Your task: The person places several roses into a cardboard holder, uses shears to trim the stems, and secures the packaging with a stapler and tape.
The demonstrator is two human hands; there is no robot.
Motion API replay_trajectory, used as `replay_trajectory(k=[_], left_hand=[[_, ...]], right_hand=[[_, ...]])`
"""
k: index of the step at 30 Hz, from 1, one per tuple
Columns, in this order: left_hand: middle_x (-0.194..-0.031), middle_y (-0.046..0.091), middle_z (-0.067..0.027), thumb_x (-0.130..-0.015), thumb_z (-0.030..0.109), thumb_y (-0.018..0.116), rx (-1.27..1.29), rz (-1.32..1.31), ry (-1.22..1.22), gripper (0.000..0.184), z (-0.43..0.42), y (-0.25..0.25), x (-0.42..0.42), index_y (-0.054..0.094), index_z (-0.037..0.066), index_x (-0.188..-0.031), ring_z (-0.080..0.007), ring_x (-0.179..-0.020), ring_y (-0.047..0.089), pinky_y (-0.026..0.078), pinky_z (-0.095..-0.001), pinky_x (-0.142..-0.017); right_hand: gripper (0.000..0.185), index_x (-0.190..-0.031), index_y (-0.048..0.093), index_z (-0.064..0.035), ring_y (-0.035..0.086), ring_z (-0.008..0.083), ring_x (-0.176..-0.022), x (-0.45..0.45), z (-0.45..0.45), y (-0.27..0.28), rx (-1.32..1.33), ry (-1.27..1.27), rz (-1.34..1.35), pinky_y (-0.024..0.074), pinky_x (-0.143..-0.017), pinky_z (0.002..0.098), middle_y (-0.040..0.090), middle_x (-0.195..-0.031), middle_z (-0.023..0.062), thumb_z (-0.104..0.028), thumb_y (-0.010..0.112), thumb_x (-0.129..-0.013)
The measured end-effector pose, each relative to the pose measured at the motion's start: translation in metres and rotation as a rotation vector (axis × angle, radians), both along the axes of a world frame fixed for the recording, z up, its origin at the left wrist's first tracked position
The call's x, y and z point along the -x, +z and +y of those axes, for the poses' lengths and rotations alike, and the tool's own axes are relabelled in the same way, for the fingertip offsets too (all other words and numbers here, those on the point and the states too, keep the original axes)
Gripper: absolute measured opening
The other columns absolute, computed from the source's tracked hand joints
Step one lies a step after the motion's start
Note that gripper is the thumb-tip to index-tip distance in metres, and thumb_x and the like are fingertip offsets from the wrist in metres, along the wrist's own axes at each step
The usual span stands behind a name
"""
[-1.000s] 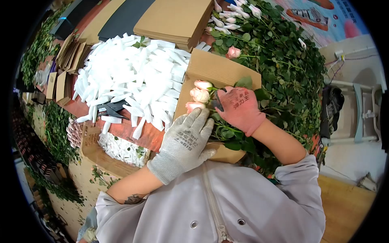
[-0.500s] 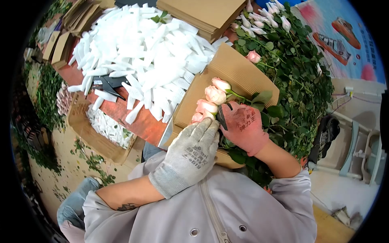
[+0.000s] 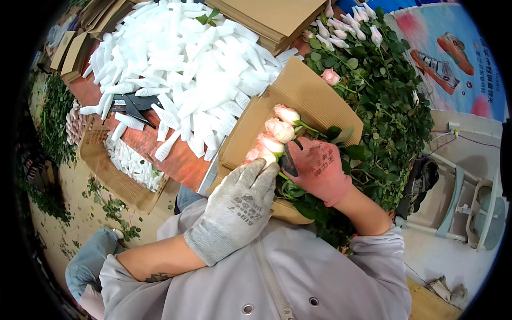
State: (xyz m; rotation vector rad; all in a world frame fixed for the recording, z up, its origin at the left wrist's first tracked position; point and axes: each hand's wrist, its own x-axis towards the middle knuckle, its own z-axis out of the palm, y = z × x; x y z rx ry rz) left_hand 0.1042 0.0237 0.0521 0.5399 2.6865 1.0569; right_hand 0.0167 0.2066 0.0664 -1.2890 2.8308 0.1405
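Item: four pale pink rose heads (image 3: 280, 129), in a slanting row on a folded sheet of ribbed brown cardboard (image 3: 325, 101). Lowest head partly covered by the fingertips of the left hand; stems largely lost beneath the right hand and foliage.

Item: black tool (image 3: 136, 108), half buried in a heap of white mesh sleeves (image 3: 176, 64); its kind is hard to make out. Stack of flat brown card (image 3: 269, 18), cut off by the upper edge.

Item: left hand (image 3: 234, 208), grey-white knitted glove (dark lettering on the back), palm down, fingers together and stretched over the lowest rose; thumb out of sight, so whether it grips cannot be told.

Item: right hand (image 3: 318, 166), coral-red glove with blackish fingertips, back upward, fingers bent in at the stems beside the lower roses; whether they are clamped on a stem cannot be told.

Differences: one second ago only three rose heads showed in the row; now four. The left hand's fingers remain at the row's lowest visible bloom.
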Motion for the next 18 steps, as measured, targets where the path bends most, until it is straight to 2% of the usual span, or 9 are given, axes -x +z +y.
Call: replay_trajectory(k=[2,5,7,9,10,11,14,17,18], left_hand=[[-0.125,0.049,-0.0168,-0.071,0.028,0.065,0.012,-0.005,-0.007,0.051,0.0,0.001,0.0,0.056,-0.004,-0.11,-0.0315,-0.118,0.044,0.037,-0.0401,-0.098],[-0.127,0.047,-0.0185,-0.071,0.031,0.066,0.082,0.0,-0.089,0.057,-0.005,0.028,0.01,0.054,-0.004,-0.114,-0.0324,-0.12,0.043,0.035,-0.0404,-0.099],[-0.128,0.046,-0.0194,-0.071,0.033,0.067,0.148,0.023,-0.171,0.06,-0.006,0.039,0.024,0.052,-0.004,-0.117,-0.0329,-0.121,0.042,0.034,-0.0406,-0.1],[-0.132,0.042,-0.0212,-0.071,0.038,0.067,0.103,0.165,-0.103,0.067,-0.002,0.035,0.035,0.05,-0.004,-0.12,-0.0336,-0.122,0.041,0.032,-0.0409,-0.102],[-0.134,0.04,-0.0194,-0.074,0.044,0.064,0.148,0.147,-0.133,0.071,-0.001,0.028,0.036,0.046,-0.005,-0.123,-0.0295,-0.126,0.037,0.031,-0.0384,-0.103],[-0.134,0.04,-0.0194,-0.074,0.044,0.064,0.15,0.151,-0.136,0.071,-0.001,0.023,0.036,0.046,-0.005,-0.123,-0.0295,-0.126,0.037,0.031,-0.0384,-0.103],[-0.136,0.038,-0.0207,-0.075,0.045,0.062,0.193,0.096,-0.192,0.072,-0.001,0.017,0.035,0.046,-0.005,-0.124,-0.0312,-0.127,0.036,0.03,-0.0388,-0.104],[-0.138,0.036,-0.0217,-0.076,0.045,0.062,0.185,0.115,-0.171,0.072,-0.001,0.016,0.036,0.046,-0.005,-0.124,-0.0322,-0.128,0.035,0.03,-0.0392,-0.104],[-0.137,0.037,-0.0216,-0.075,0.046,0.062,0.178,0.134,-0.158,0.072,-0.001,0.015,0.035,0.047,-0.005,-0.123,-0.0337,-0.127,0.036,0.03,-0.0406,-0.104]], right_hand=[[0.042,-0.101,0.052,-0.0101,0.058,0.0222,-0.082,0.002,-0.005,0.001,-0.124,-0.076,-0.19,0.0434,-0.07,0.0355,0.054,-0.091,0.0062,-0.035,0.068,-0.071],[0.04,-0.102,0.052,-0.0089,0.058,0.0238,-0.08,-0.001,-0.005,0.004,-0.12,-0.052,-0.119,0.0448,-0.068,0.0375,0.054,-0.091,0.0064,-0.033,0.066,-0.073],[0.036,-0.101,0.053,-0.0087,0.058,0.0241,-0.082,0.003,-0.005,0.011,-0.173,-0.102,-0.203,0.0454,-0.069,0.0364,0.055,-0.092,0.0068,-0.031,0.064,-0.075],[0.033,-0.099,0.055,-0.0097,0.059,0.0238,-0.083,0.004,-0.001,0.016,-0.036,-0.071,-0.253,0.0461,-0.066,0.0354,0.056,-0.093,0.0071,-0.029,0.064,-0.074],[0.032,-0.099,0.056,-0.0111,0.059,0.0233,-0.084,0.004,0.0,0.019,0.078,-0.169,-0.288,0.0462,-0.068,0.035,0.056,-0.095,0.0066,-0.029,0.064,-0.074],[0.032,-0.099,0.056,-0.0111,0.059,0.0233,-0.084,0.003,-0.001,0.018,0.081,-0.171,-0.284,0.0462,-0.068,0.035,0.056,-0.095,0.0066,-0.029,0.064,-0.074],[0.035,-0.1,0.057,-0.0131,0.059,0.0207,-0.082,-0.001,-0.003,0.013,0.03,-0.285,0.117,0.0435,-0.067,0.0327,0.056,-0.094,0.0038,-0.032,0.066,-0.072],[0.037,-0.099,0.055,-0.0125,0.058,0.0196,-0.08,0.005,-0.006,0.006,-0.145,-0.193,-0.003,0.0418,-0.064,0.0305,0.056,-0.093,0.0038,-0.034,0.066,-0.071],[0.037,-0.098,0.054,-0.0105,0.058,0.0199,-0.077,0.006,-0.005,-0.001,0.045,-0.065,0.175,0.0418,-0.064,0.0308,0.055,-0.088,0.0047,-0.035,0.065,-0.072]])
